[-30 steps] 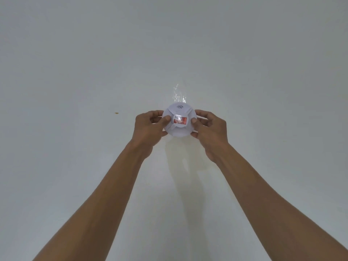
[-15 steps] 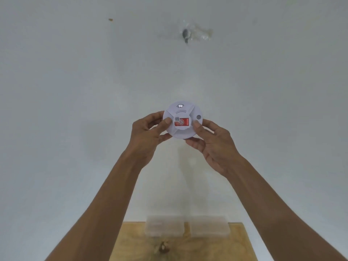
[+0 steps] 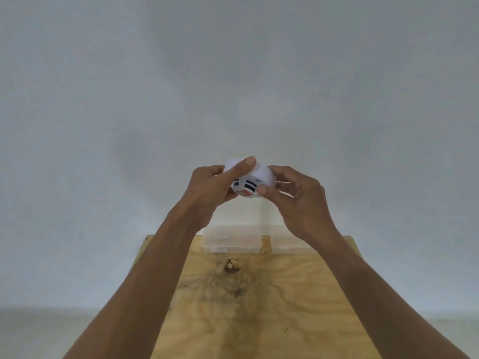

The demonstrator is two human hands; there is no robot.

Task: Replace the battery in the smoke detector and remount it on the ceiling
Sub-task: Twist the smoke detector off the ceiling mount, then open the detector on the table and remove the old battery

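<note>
The round white smoke detector (image 3: 261, 177) is held in the air in front of a pale wall, above a wooden table. It is tipped so its side vents and a red label face me. My left hand (image 3: 210, 190) grips its left side, thumb across the top. My right hand (image 3: 298, 200) grips its right side, fingertips on the lower edge. Its back is hidden from me.
A wooden table (image 3: 259, 301) with a dark knot fills the lower middle. Two clear plastic boxes (image 3: 233, 240) stand at its far edge against the wall, partly behind my hands. Grey floor shows at both lower corners.
My view has dropped from the ceiling to the wall and table. Both hands have brought the detector down off the ceiling and tilted it on edge.
</note>
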